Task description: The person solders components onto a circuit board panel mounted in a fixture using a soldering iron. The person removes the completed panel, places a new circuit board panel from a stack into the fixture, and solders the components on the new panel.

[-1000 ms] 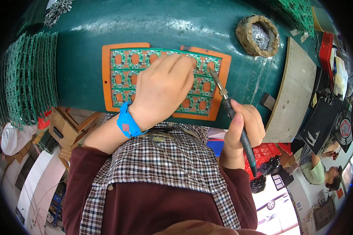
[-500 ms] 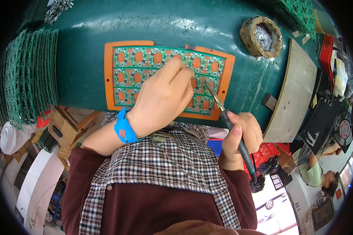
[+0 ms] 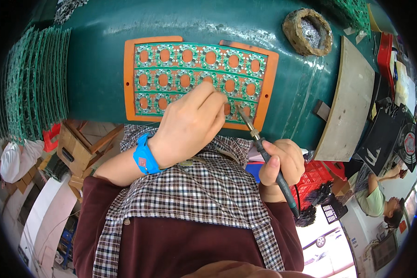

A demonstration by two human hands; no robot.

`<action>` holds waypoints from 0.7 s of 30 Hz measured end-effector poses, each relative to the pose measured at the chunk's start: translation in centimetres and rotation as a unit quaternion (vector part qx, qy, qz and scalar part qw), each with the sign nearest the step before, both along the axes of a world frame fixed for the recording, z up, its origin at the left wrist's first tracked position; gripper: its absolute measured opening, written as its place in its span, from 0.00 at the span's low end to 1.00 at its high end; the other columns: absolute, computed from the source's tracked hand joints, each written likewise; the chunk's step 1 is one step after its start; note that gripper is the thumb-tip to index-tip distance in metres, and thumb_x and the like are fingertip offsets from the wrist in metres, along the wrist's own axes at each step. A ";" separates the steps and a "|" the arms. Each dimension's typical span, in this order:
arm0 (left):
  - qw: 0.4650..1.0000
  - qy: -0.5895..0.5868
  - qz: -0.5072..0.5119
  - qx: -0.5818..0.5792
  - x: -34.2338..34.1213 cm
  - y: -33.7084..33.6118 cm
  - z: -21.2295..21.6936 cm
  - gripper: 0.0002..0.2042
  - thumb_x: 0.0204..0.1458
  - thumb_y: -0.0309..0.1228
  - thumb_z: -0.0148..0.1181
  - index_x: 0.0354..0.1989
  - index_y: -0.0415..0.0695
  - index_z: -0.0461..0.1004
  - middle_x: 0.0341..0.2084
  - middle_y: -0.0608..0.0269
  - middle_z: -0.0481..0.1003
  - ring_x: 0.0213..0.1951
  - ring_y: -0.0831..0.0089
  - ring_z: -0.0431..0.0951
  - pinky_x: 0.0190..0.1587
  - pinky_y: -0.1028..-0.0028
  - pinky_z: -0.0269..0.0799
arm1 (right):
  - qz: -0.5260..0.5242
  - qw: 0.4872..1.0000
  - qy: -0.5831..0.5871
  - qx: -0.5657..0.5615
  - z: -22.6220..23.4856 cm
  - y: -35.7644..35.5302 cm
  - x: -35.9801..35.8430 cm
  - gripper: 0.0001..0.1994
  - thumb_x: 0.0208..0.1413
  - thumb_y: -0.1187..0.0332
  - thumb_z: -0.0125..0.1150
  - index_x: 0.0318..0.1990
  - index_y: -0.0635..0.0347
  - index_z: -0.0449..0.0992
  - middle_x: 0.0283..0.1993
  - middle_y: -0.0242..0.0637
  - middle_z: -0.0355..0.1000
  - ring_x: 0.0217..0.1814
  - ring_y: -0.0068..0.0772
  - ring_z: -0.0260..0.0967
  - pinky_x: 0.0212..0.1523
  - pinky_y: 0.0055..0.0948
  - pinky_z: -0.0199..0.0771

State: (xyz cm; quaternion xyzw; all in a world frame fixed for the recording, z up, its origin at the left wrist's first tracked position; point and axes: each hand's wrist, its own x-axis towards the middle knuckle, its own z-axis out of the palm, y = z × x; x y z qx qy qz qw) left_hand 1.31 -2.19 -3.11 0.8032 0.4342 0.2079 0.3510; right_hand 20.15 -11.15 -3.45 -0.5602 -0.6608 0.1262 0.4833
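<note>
Gripping the soldering iron (image 3: 289, 198) well back, likely against heat, my right hand (image 3: 285, 162) angles it over the circuit panel (image 3: 197, 69), seemingly steadied by an orange tray (image 3: 130, 65) beneath my left hand (image 3: 189, 116); what its curled fingers hold, I cannot tell.

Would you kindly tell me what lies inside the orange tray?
Inside the orange tray lies a green circuit panel with oval openings. The left grip covers part of its lower middle, which cannot be seen.
</note>
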 end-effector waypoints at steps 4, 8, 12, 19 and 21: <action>0.999 -0.010 -0.026 0.027 0.0 -0.7 -0.5 0.07 0.46 0.17 0.57 0.34 0.38 0.73 0.29 0.60 0.68 0.26 0.66 0.74 0.26 0.72 0.70 | 0.012 1.000 0.007 -0.014 -0.5 -0.6 -0.4 0.08 0.44 0.72 0.55 0.25 0.67 0.77 0.17 0.37 0.67 0.15 0.33 0.66 0.17 0.26 0.65; 0.997 0.009 -0.055 0.059 -0.3 -0.6 -0.4 0.07 0.46 0.17 0.57 0.34 0.38 0.73 0.28 0.61 0.68 0.25 0.67 0.73 0.25 0.71 0.70 | 0.003 1.000 0.005 -0.013 -0.6 -1.2 -0.6 0.08 0.45 0.72 0.55 0.25 0.68 0.77 0.17 0.37 0.67 0.15 0.33 0.66 0.17 0.27 0.65; 0.999 -0.003 -0.023 0.034 -1.1 -1.1 0.2 0.08 0.46 0.18 0.58 0.35 0.38 0.73 0.29 0.61 0.69 0.26 0.66 0.74 0.26 0.71 0.70 | 0.003 1.000 0.010 -0.012 -0.2 -1.6 -0.6 0.08 0.45 0.71 0.55 0.25 0.67 0.78 0.17 0.37 0.67 0.16 0.33 0.66 0.17 0.27 0.65; 0.999 -0.001 -0.002 0.054 -1.9 -2.0 -0.9 0.08 0.45 0.20 0.61 0.35 0.39 0.74 0.28 0.61 0.69 0.27 0.67 0.75 0.26 0.71 0.71 | 0.021 1.000 0.001 -0.018 -0.9 -1.3 -1.5 0.08 0.45 0.71 0.56 0.26 0.65 0.78 0.18 0.36 0.67 0.16 0.33 0.66 0.17 0.27 0.65; 0.998 -0.002 -0.011 0.058 -1.9 -1.9 -0.8 0.07 0.44 0.20 0.62 0.33 0.39 0.74 0.28 0.62 0.69 0.27 0.67 0.75 0.26 0.71 0.71 | 0.022 1.000 -0.003 -0.021 -0.8 -1.3 -1.6 0.07 0.44 0.71 0.56 0.26 0.65 0.78 0.18 0.37 0.68 0.16 0.33 0.67 0.17 0.27 0.65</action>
